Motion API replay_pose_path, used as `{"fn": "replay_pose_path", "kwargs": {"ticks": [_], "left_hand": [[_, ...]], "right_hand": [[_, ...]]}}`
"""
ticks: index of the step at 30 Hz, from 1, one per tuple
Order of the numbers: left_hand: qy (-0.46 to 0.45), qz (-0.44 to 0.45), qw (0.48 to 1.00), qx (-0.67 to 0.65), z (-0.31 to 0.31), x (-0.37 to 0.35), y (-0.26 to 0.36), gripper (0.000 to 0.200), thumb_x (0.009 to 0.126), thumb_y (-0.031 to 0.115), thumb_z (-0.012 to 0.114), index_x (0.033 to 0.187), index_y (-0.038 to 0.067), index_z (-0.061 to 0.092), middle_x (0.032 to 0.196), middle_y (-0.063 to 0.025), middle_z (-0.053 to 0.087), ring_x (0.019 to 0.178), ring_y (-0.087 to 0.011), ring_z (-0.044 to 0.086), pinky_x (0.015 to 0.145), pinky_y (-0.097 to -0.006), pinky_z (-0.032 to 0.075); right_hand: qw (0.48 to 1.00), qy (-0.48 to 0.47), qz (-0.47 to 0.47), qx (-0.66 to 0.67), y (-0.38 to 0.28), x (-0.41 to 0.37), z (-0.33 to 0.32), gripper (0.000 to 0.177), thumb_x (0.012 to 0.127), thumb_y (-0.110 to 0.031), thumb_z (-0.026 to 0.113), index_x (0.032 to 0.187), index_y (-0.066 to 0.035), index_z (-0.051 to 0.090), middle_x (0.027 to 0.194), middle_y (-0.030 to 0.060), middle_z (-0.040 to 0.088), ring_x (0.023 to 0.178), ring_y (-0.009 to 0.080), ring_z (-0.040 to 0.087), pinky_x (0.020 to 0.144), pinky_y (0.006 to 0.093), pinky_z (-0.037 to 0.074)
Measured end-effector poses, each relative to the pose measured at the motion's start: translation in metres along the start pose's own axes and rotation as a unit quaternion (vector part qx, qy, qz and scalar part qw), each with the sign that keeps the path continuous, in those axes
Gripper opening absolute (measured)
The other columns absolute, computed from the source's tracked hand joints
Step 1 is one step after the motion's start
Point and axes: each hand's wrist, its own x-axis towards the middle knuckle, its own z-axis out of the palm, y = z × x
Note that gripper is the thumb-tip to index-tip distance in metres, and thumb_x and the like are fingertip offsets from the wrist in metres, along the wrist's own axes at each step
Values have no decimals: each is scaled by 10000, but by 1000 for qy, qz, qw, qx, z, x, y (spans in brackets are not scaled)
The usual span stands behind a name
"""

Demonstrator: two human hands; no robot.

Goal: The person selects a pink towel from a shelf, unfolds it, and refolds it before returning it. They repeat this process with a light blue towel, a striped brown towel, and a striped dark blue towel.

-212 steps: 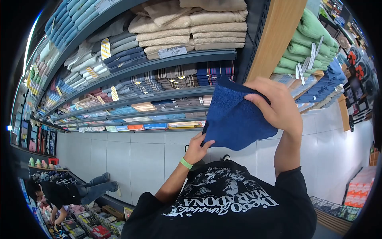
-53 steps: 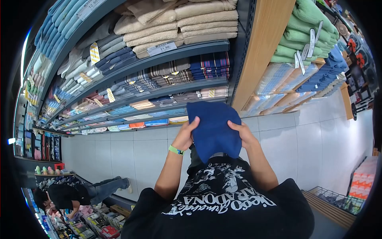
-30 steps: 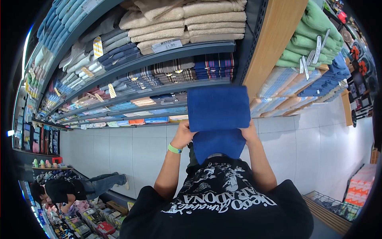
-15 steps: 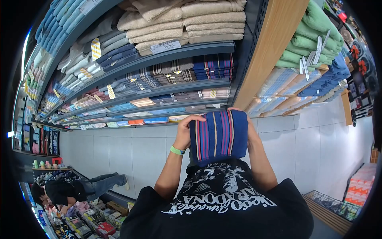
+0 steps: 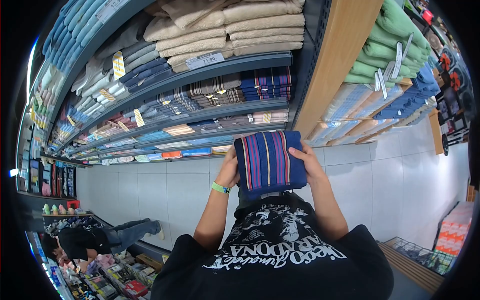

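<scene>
A folded navy towel (image 5: 270,161) with red, purple and yellow stripes is held up in front of my chest. My left hand (image 5: 229,167), above a green wristband, grips its left edge, with the fingers partly hidden behind it. On the other side, my right hand (image 5: 308,161) wraps round the right edge, the thumb lying on the front face. Beyond the towel, a stack of similar striped navy towels (image 5: 266,84) sits on a middle shelf.
Beige towels (image 5: 265,29) fill a higher shelf (image 5: 250,62). A wooden post (image 5: 336,60) stands right of the shelves, with green towels (image 5: 387,47) beyond it. At the lower left, another person (image 5: 85,242) is beside a goods display.
The towel has shifted slightly left and up. My right thumb has come onto its front face, and my left fingers have moved from the top corner down to the side edge.
</scene>
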Motion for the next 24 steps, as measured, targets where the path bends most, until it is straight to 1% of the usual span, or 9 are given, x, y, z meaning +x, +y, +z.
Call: {"fn": "replay_pose_path", "kwargs": {"ticks": [1,3,5,7,14,17,19,23,24], "left_hand": [[0,0,1000,0,-8,0,-9,423,955,-41,501,1372,12,452,1193,-100,635,1038,-167,656,866,-301,571],[-97,-45,994,-8,-22,3,-22,400,963,-39,495,1358,19,471,1207,-95,627,1077,-164,638,872,-297,570],[-101,-44,994,7,-14,1,-20,366,965,-30,504,1328,15,498,1175,-90,644,1037,-157,655,866,-298,572],[-49,-14,998,41,-7,0,-16,330,962,-29,516,1289,10,529,1121,-85,668,967,-148,677,830,-294,583],[20,60,996,69,-23,16,-28,292,981,24,517,1271,12,545,1078,-89,683,898,-143,694,750,-272,595],[10,30,999,20,-22,11,-22,289,1022,164,506,1275,31,551,1123,-101,675,968,-165,684,827,-299,576],[-21,-31,992,-124,-3,-2,-5,336,1014,262,536,1255,32,579,1160,-107,670,1026,-184,670,863,-335,573],[-56,-75,992,-86,-13,-4,-10,454,1005,323,558,1351,32,511,1243,-104,633,1127,-171,620,916,-340,540],[-55,-82,995,-10,-10,-5,-9,485,997,322,579,1366,20,488,1237,-107,628,1121,-167,617,930,-343,528]], "right_hand": [[1000,2,-11,16,-1,1,0,564,873,-157,715,1352,6,466,1174,127,641,1032,184,656,903,328,536],[1000,7,-19,18,-1,3,-2,558,874,-168,715,1343,13,474,1175,128,643,1013,186,663,890,325,543],[999,15,-26,19,-4,2,-6,552,876,-180,714,1335,21,481,1175,130,645,994,189,671,877,321,550],[997,13,52,52,-6,0,-9,536,877,-180,725,1315,35,504,1187,138,644,1017,193,660,911,323,527],[993,-63,97,17,10,-3,-6,504,845,-83,733,1289,32,521,1187,111,650,1054,183,641,939,337,510],[997,-48,55,-27,16,0,-7,538,821,-41,741,1301,30,506,1191,120,646,1056,190,633,945,342,501],[998,-32,34,-36,13,0,-6,550,813,-24,737,1307,28,500,1185,119,648,1053,189,632,949,341,497],[997,8,-3,-72,14,2,-8,561,796,1,734,1308,23,502,1169,114,656,1041,189,633,958,336,487],[997,8,-4,-72,14,4,-9,561,796,1,734,1308,23,502,1169,114,656,1041,189,633,958,336,487]]}}
